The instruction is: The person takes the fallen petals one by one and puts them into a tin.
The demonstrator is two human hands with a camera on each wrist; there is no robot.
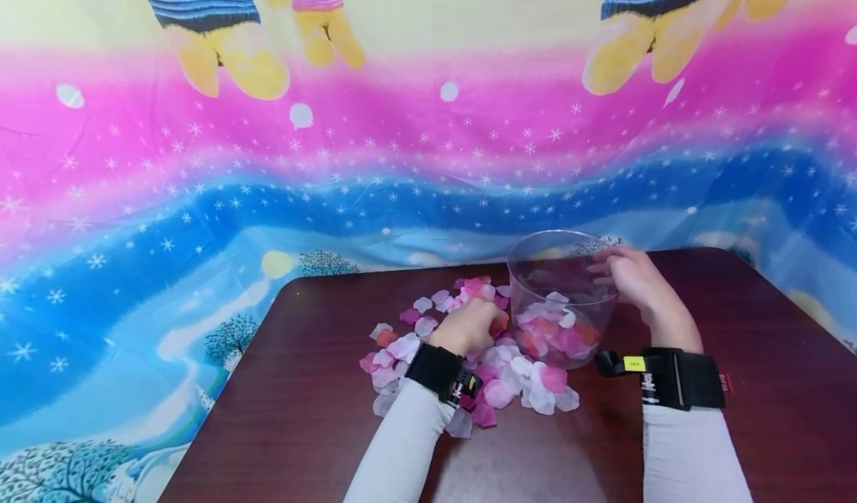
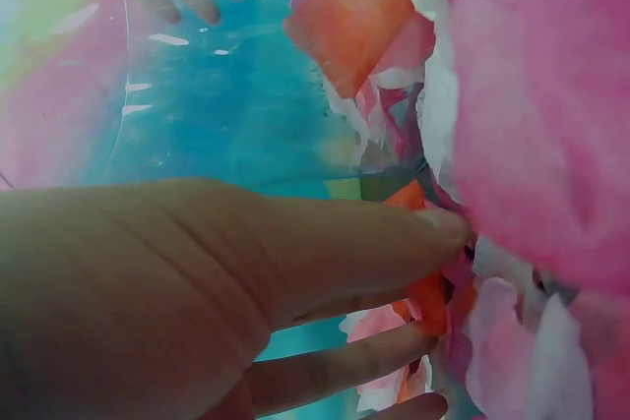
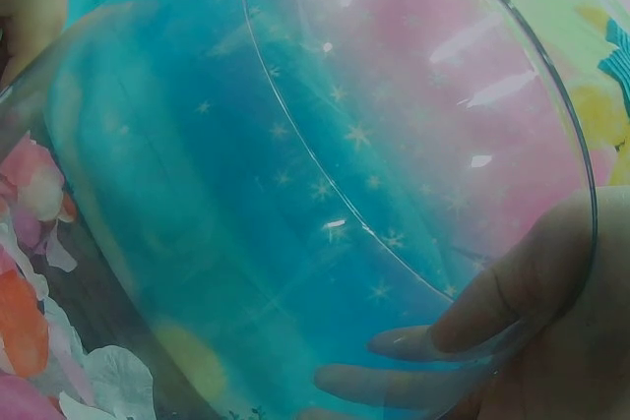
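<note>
A clear plastic bucket (image 1: 562, 295) stands tilted on the table, with pink, white and orange fabric petals (image 1: 552, 332) in its lower part. My right hand (image 1: 636, 280) holds it at the right side near the rim, its fingers (image 3: 394, 381) showing through the clear wall. Left of the bucket, my left hand (image 1: 469, 324) is down in a loose pile of petals (image 1: 502, 373). Between its thumb and fingers in the left wrist view, it pinches orange petals (image 2: 429, 297), close beside the bucket wall. Part of that grip is hidden behind the thumb.
The dark reddish-brown table (image 1: 281, 414) extends to both sides of the pile. Behind its far edge hangs a printed cloth (image 1: 402, 131) with snowflakes and cartoon figures. Black straps (image 1: 683, 379) with small cameras sit on both wrists over white sleeves.
</note>
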